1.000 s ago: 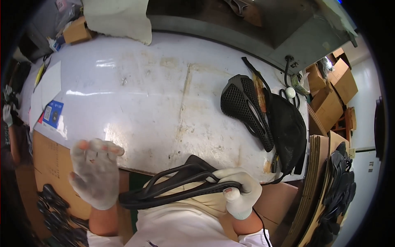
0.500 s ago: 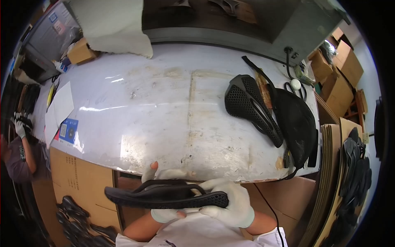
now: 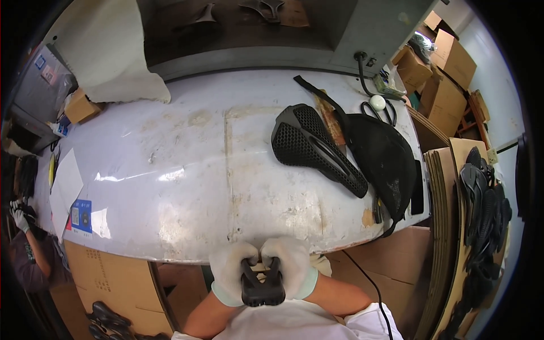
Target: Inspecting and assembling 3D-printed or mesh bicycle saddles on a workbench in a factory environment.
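Observation:
A black bicycle saddle is held in front of my body, just off the table's front edge, with one narrow end facing up to me. My left hand, in a white glove, is closed around its left side. On the opposite side my right hand, gloved as well, grips it with curled fingers. Two dark prongs, likely its rails, show between the hands; the rest of its underside is hidden. Another black saddle with a honeycomb surface lies on the white table, beside a black mesh bag.
A grey metal cabinet lines the table's back. White paper and a blue card lie at left, where a co-worker handles something dark. Stacked cardboard and several black saddles stand at right; a cable hangs nearby.
The held saddle has turned from lying sideways to end-on toward me. My left hand has come from behind and beneath it to its left side. The view has shifted right.

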The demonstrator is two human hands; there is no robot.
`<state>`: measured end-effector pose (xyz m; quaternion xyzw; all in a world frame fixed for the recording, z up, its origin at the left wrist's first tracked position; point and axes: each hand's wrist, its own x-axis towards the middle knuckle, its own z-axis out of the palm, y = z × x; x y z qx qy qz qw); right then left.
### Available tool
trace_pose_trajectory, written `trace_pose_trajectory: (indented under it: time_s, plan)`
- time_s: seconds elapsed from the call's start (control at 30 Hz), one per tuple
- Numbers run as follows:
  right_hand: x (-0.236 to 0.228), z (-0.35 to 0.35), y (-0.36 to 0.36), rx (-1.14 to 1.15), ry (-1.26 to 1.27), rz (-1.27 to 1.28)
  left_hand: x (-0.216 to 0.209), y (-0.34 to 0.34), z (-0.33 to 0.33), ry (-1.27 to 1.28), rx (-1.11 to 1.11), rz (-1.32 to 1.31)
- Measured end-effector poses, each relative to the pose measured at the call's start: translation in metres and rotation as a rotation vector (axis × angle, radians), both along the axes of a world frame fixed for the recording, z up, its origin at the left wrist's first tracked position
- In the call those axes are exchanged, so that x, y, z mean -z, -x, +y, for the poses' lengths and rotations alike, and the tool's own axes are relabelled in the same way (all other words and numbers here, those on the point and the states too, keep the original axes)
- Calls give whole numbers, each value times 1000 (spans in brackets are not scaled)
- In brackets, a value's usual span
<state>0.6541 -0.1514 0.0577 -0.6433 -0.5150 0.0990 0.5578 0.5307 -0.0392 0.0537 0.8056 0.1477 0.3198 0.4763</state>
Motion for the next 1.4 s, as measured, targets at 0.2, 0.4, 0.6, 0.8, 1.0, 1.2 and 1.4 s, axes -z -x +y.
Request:
trace_pose_trajectory:
  time_s: [0.2,0.4,0.6,0.8,1.0,1.2,1.4]
  plan:
    - [-6,0,-9,-84,-63,57,-16,-10,3,32,53,-76]
    - [-3,3,-30,-118,-16,49,-3,-3,3,259,-26,87]
    - [-8,-21,2,-13,46,498,-38,-22,8,1117,-505,-498]
    - [-41,-37,11,-11,-20,917,8,42,-41,947,-216,-336]
    - [-40,-43,-16,28,305,624,-32,26,8,803,-28,-87]
    - [-47,-42,-18,-176,212,308,-81,22,20,511,299,377]
    - [-54,-40,-17,-200,205,246,-88,16,8,567,226,316]
